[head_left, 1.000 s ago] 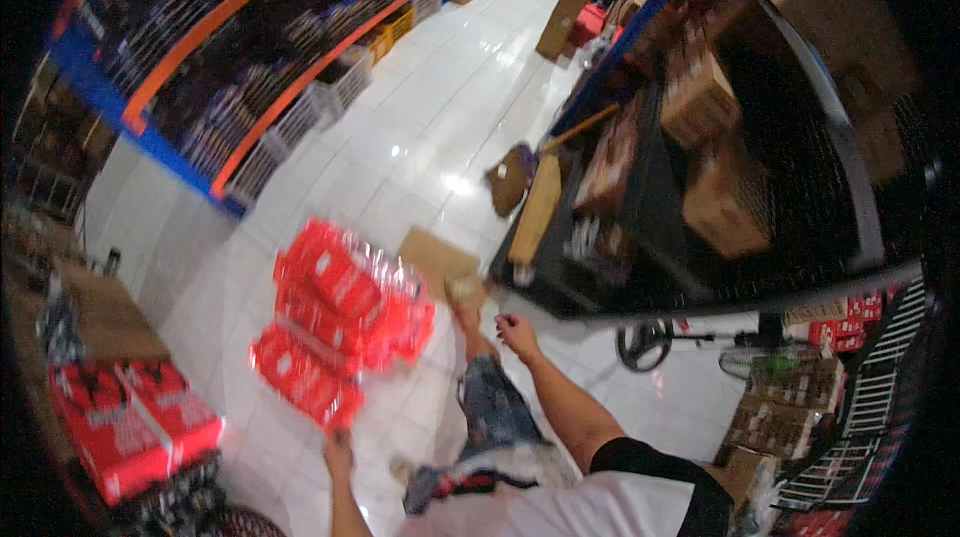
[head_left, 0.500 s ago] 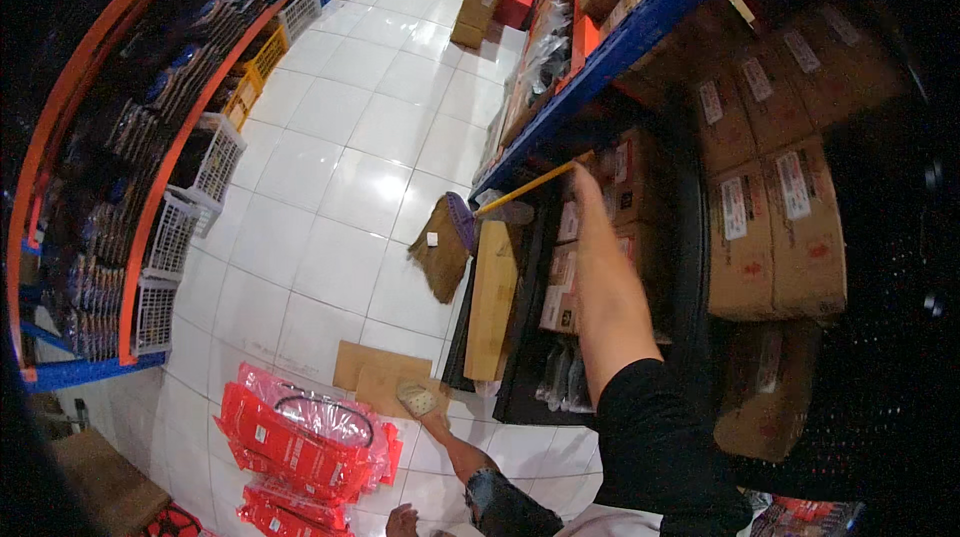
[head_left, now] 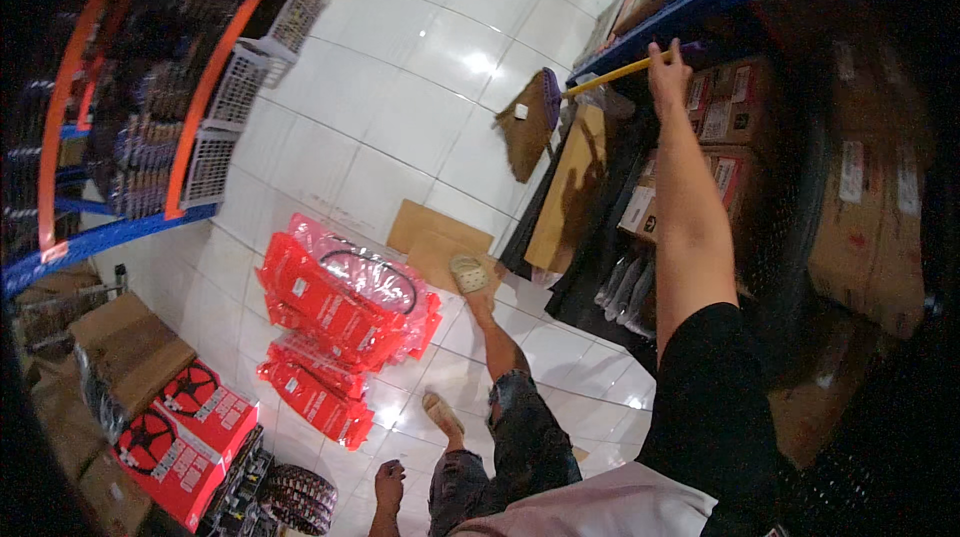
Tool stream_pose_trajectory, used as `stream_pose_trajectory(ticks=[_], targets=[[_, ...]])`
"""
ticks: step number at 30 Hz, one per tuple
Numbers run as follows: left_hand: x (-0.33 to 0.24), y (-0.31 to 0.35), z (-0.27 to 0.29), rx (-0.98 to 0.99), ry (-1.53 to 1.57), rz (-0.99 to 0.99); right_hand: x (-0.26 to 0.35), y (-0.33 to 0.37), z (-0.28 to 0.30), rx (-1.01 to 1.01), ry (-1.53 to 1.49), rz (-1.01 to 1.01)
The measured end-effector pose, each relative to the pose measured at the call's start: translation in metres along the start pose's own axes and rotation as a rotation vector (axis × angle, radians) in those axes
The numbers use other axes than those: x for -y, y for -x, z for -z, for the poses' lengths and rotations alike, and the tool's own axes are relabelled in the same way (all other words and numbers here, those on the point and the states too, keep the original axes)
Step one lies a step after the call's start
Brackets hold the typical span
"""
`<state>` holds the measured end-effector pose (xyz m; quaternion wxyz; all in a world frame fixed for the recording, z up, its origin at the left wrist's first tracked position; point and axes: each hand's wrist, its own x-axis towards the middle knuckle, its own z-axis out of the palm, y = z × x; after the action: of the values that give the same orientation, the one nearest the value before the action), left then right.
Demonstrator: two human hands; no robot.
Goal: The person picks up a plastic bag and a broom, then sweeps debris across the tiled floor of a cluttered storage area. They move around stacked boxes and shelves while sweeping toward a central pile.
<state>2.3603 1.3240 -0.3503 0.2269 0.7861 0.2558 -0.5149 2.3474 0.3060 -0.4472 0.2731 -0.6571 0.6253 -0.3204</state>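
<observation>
The right hand (head_left: 669,77) grasps the yellow handle (head_left: 612,77) of a broom (head_left: 552,97), bristles (head_left: 526,132) left of the grip; whether the left hand (head_left: 390,486) is clenched cannot be told.

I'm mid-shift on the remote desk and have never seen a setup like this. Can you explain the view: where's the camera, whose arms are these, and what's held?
There is no machine: these are a person's own bare hands. The picture comes from a wide fisheye camera worn on their head, looking down, so straight edges bend near the rim.

The right hand reaches forward and grips the yellow handle of a broom. The left hand hangs low, with nothing visible in it.

On the tiled floor lie red plastic packages and flat cardboard, with one sandal on the cardboard. Brown boxes stand on the right; shelves with white crates are on the left.
</observation>
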Motion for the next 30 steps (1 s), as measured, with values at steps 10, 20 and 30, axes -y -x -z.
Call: stream_pose_trajectory(ticks=[10,20,30], targets=[[0.004,0.035,-0.009,0.159,-0.116,-0.741,0.169,0.454,0.088,0.103,-0.518,0.175],[0.015,0.161,-0.005,0.818,0.203,-0.363,0.145,0.859,0.485,0.561,-0.597,-0.059],[0.148,0.197,-0.245,1.062,-0.573,0.319,-0.006,0.973,0.642,0.22,-0.819,-0.509]])
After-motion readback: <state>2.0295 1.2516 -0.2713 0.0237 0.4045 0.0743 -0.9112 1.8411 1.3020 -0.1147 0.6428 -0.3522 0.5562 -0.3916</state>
